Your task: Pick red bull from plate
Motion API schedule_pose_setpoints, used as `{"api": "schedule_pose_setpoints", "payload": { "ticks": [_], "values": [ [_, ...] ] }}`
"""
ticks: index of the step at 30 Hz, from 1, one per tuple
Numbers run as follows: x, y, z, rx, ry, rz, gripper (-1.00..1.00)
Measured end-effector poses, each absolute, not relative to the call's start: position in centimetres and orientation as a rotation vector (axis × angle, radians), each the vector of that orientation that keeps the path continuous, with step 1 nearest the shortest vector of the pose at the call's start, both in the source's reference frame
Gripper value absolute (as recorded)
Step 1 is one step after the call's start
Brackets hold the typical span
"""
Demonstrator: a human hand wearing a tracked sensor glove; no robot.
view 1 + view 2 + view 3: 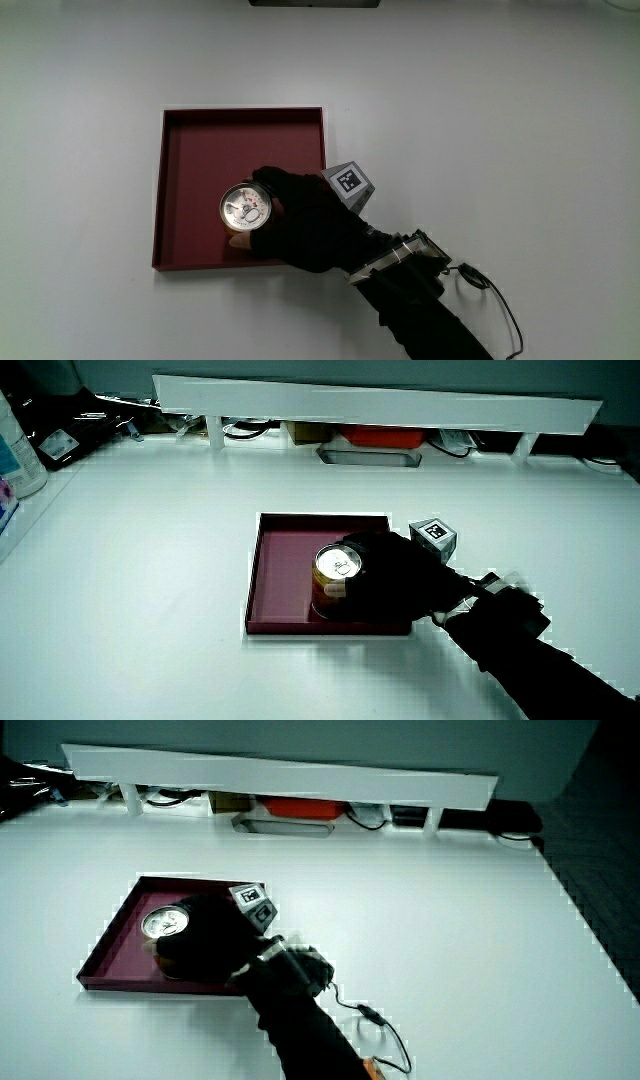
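Hands (305, 222) clenched round the can (245, 208), which stands upright in the tray (190, 150), near its edge closest to the person. Judgement: lift straight up, keep it vertical, clear the tray rim before moving over the bench (500, 110).

A square dark red tray with low walls (112, 948) is lying on a white table (430, 910), toward the table's edge nearest the person. A metal drink can with a silver top (165, 924) is standing upright inside the tray. A hand in a black glove (205, 946) is wrapping its fingers around the can's side. A small white cube with a black pattern (256, 903) is sitting on the back of the hand. The black-sleeved forearm (300, 1020) is reaching in over the table's near edge.
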State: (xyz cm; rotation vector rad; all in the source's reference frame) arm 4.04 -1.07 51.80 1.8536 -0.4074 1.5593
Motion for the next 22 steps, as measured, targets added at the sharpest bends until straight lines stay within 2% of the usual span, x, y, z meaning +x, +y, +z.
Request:
{"api": "schedule_pose_setpoints", "payload": {
  "ticks": [7,11,17,22],
  "values": [
    [5.3,-1.7,51.1,1.830,-0.408,1.614,1.00],
    [6.4,-2.2,49.8,1.770,-0.414,1.698,1.00],
    [8.6,-2.9,46.5,1.775,-0.396,1.723,1.00],
    [11.1,-3.4,44.9,1.830,-0.373,1.740,1.00]
  ]
}}
